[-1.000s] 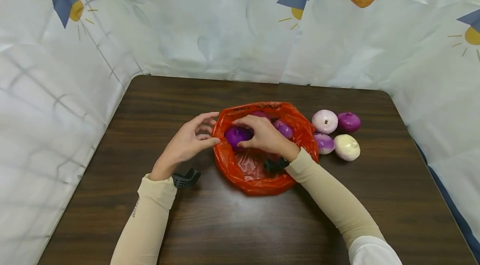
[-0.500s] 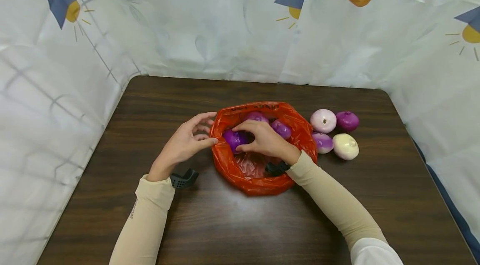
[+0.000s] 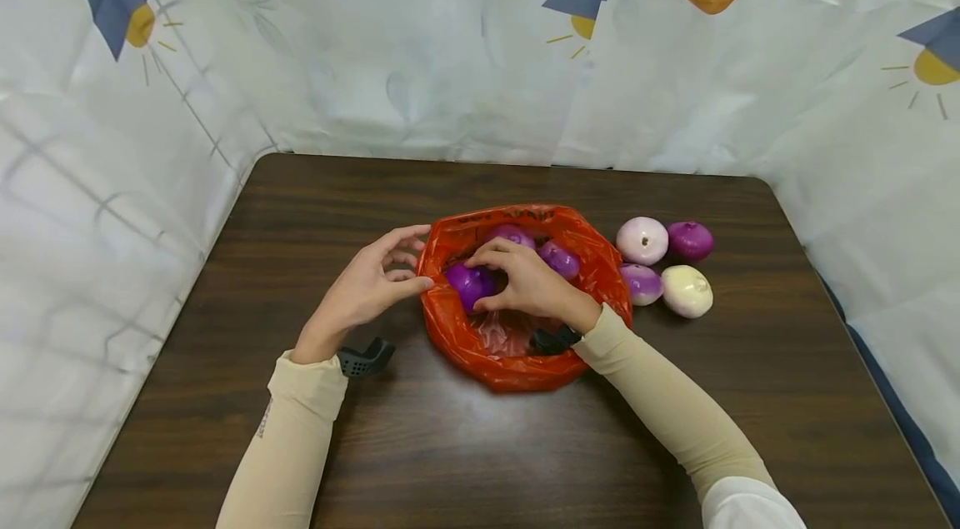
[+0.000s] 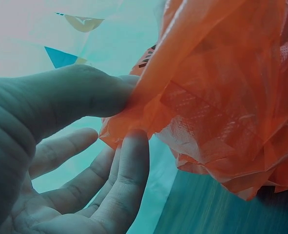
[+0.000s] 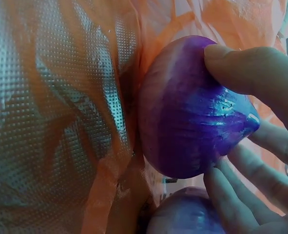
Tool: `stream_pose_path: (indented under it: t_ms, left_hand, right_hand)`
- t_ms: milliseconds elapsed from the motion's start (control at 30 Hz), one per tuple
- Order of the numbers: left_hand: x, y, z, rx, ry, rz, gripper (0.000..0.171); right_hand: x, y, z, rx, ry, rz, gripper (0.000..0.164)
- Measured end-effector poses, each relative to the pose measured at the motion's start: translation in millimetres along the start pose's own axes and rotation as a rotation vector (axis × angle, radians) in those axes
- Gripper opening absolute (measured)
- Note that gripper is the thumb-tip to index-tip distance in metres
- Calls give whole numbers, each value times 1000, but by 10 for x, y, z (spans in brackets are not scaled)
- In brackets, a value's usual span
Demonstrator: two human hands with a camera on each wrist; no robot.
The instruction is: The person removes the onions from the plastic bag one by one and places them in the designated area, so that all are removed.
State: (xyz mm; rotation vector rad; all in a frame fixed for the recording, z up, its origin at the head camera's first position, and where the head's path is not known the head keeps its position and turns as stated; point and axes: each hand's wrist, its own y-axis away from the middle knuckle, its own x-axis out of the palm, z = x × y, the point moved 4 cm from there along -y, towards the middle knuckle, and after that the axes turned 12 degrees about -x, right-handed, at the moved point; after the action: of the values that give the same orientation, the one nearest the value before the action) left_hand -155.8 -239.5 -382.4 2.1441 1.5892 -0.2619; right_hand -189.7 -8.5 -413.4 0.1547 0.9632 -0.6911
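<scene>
A red plastic bag [image 3: 487,375] stands with its mouth spread wide on the table. My left hand [image 3: 367,279] pinches the bag's left rim between thumb and fingers; the left wrist view shows the orange-looking film [image 4: 221,97] there. Inside the bag, my right hand [image 3: 525,279] holds a glossy purple onion [image 3: 468,286] by thumb and fingertips. That onion [image 5: 187,107] is close to the bag wall in the right wrist view, its pointed end toward the palm. Two more purple onions, one at the back [image 3: 512,236] and one at the right [image 3: 558,259], are in the bag.
Right of the bag several onions cluster on the brown table [image 3: 480,462]: a whitish one [image 3: 642,241], a dark purple one [image 3: 690,241], a purple-and-white one [image 3: 641,285] and a cream one [image 3: 687,291]. A printed white curtain [image 3: 450,54] surrounds the table's back and sides.
The purple onion in my right hand has shifted slightly toward me inside the bag. My left hand stays at the rim. The whole head view has drifted a little.
</scene>
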Motion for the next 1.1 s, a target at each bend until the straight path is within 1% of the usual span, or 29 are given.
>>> stream_pose_path:
  t_ms: [267, 500, 800, 1100]
  left_hand:
    - [5, -18, 9, -5, 6, 3, 71]
    - [5, -16, 22, -11, 0, 3, 71]
    - [1, -9, 14, 2, -2, 4, 70]
    - [0, -9, 19, -5, 5, 11, 71]
  right_hand:
    - [36, 10, 14, -17, -12, 20, 57]
    - [59, 19, -1, -45, -29, 3, 57]
    - [55, 29, -14, -17, -44, 4, 61]
    - [5, 67, 9, -3, -39, -11, 65]
